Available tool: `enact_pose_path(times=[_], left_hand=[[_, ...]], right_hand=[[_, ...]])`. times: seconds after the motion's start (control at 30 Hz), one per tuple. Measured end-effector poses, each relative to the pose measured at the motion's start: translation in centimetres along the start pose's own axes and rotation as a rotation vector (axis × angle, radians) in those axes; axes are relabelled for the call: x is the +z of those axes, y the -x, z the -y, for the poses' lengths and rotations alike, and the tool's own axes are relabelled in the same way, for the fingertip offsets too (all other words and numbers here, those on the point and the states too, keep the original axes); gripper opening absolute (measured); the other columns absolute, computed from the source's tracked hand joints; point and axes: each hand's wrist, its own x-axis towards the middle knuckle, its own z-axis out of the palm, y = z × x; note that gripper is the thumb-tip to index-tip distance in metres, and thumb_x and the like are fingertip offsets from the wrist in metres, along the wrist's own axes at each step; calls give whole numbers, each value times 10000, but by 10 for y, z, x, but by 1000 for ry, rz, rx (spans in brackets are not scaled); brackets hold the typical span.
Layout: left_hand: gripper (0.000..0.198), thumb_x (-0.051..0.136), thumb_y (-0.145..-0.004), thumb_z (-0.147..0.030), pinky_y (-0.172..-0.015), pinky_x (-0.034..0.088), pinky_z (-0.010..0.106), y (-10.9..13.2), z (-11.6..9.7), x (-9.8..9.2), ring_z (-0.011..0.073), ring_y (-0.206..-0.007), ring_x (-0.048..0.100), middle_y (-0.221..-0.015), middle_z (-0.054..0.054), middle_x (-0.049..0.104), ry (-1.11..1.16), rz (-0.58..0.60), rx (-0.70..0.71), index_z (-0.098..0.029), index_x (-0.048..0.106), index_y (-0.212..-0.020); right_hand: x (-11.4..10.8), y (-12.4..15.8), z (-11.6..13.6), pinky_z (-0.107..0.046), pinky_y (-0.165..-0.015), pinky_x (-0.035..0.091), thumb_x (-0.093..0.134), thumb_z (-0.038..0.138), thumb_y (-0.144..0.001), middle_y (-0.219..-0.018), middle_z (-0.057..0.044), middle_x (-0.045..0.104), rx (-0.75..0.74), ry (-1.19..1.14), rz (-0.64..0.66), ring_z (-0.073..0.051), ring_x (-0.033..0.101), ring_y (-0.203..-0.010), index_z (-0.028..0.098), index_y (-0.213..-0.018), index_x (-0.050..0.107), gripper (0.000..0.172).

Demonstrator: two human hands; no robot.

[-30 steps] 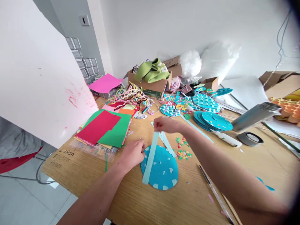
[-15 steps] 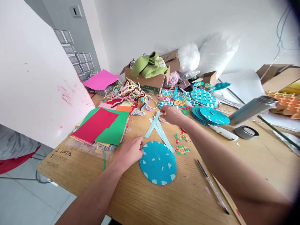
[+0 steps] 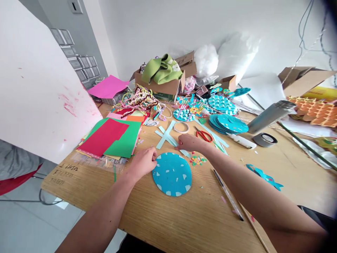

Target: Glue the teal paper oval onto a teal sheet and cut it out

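Note:
A round blue disc [image 3: 171,174] with pale patches around its rim lies flat on the table. My left hand [image 3: 144,162] is closed at its upper left edge, thumb and fingers pinching the rim. Just beyond the disc, my right hand [image 3: 190,142] has its fingers curled together over the end of crossed light-blue paper strips [image 3: 165,135]. Whatever its fingertips may hold is hidden. Small colourful paper dots [image 3: 198,160] are scattered beside the disc. A white roll of tape [image 3: 181,127] and red-handled scissors [image 3: 204,136] rest beyond my right hand.
Coloured paper sheets [image 3: 110,137] are stacked at left. Blue discs [image 3: 229,123], a glue bottle [image 3: 241,141], a metal flask [image 3: 272,116] and dark tape [image 3: 265,139] stand at right. A pen [image 3: 228,195] lies under my right forearm. A box [image 3: 168,86] holds green cloth.
My right hand has come back from beside the white tape roll toward the disc, uncovering the roll and the scissors. My left hand stays at the disc's edge. The view has shifted slightly.

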Motion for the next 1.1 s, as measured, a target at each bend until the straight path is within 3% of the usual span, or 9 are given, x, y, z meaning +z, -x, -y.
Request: enact_pose_path(times=[0.23, 0.33, 0.43, 0.53, 0.6, 0.7, 0.83, 0.93, 1.1], left_hand=[[155, 624, -747, -136, -662, 431, 244, 2, -2, -2, 169, -788, 663, -834, 17, 715, -8, 10, -18, -196, 613, -889], [166, 609, -745, -114, -682, 429, 250, 2, -3, -2, 171, -778, 656, -830, 21, 707, -20, 5, -5, -195, 607, -890], [184, 598, -735, -83, -675, 417, 244, 3, -1, -2, 164, -767, 651, -805, 12, 694, -16, -17, 16, -199, 591, -878], [185, 593, -731, -74, -655, 404, 230, 3, 1, -1, 152, -757, 647, -773, -2, 679, 37, -13, 19, -202, 577, -864], [182, 594, -715, -64, -620, 386, 227, 2, 2, 0, 147, -718, 636, -739, -10, 664, 64, -11, 6, -200, 560, -831], [201, 561, -707, -27, -611, 372, 220, 1, 2, 5, 133, -697, 618, -714, -17, 643, 104, -28, 26, -197, 531, -808], [214, 561, -702, -22, -613, 376, 210, 0, 2, 9, 126, -695, 608, -710, -20, 633, 145, -13, 21, -200, 513, -810], [201, 562, -710, -39, -621, 379, 213, 0, 1, 9, 129, -704, 607, -713, -21, 638, 141, 11, -5, -203, 520, -817], [167, 546, -713, -72, -610, 365, 223, -1, -1, 6, 141, -707, 609, -716, -22, 641, 124, 56, -18, -203, 522, -814]], right_hand=[[-8, 5, 8, -289, -649, 423, 624, 449, -819, -897, -125, 692, 62, -23, -96, -256, 642, -858, 163, -842, 649, 288], [-12, 33, 17, -276, -619, 406, 522, 466, -885, -837, -68, 693, 29, -125, -179, -201, 634, -761, 196, -821, 625, 296], [-6, 76, 30, -267, -572, 416, 514, 420, -892, -760, -31, 682, -1, -414, -280, -167, 618, -658, 219, -810, 619, 241], [23, 120, 46, -309, -714, 498, 575, 392, -860, -912, -68, 683, -96, -476, -345, -205, 644, -809, 236, -941, 643, 188], [55, 138, 55, -383, -822, 520, 692, 410, -769, -1112, -115, 641, -91, -427, -395, -268, 622, -979, 256, -1132, 613, 401], [105, 147, 57, -447, -880, 525, 794, 435, -644, -1222, -150, 597, -106, -341, -451, -331, 584, -1068, 260, -1274, 544, 701], [143, 143, 46, -450, -847, 545, 766, 455, -676, -1191, -134, 635, -160, -265, -484, -333, 612, -1010, 295, -1305, 522, 694], [134, 142, 38, -416, -803, 562, 718, 507, -722, -1143, -104, 663, -205, -279, -472, -309, 632, -970, 329, -1295, 524, 631], [65, 169, 30, -319, -811, 543, 613, 466, -846, -1091, -76, 666, -330, -552, -472, -230, 645, -958, 327, -1308, 498, 496]])
